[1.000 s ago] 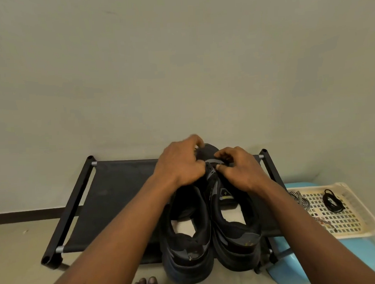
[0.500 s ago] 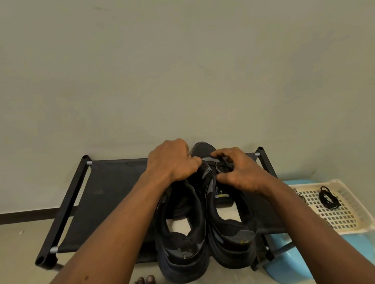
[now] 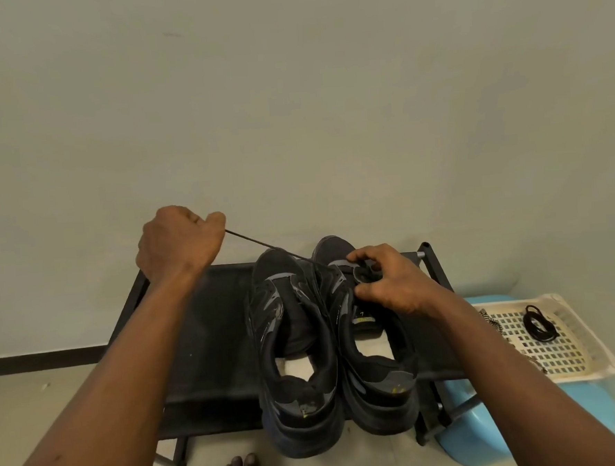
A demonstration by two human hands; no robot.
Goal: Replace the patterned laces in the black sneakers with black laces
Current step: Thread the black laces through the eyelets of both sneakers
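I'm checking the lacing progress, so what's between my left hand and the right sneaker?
In the head view, a taut dark lace runs from the left hand across the toe of the left sneaker to the right sneaker.

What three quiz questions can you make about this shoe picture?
1. True or false: the left hand holds a lace stretched tight.
2. How many shoes stand on the rack?
3. Where does the coiled lace lie? A: in the tray. B: on the rack. C: inside a shoe.
Key: 1 true; 2 two; 3 A.
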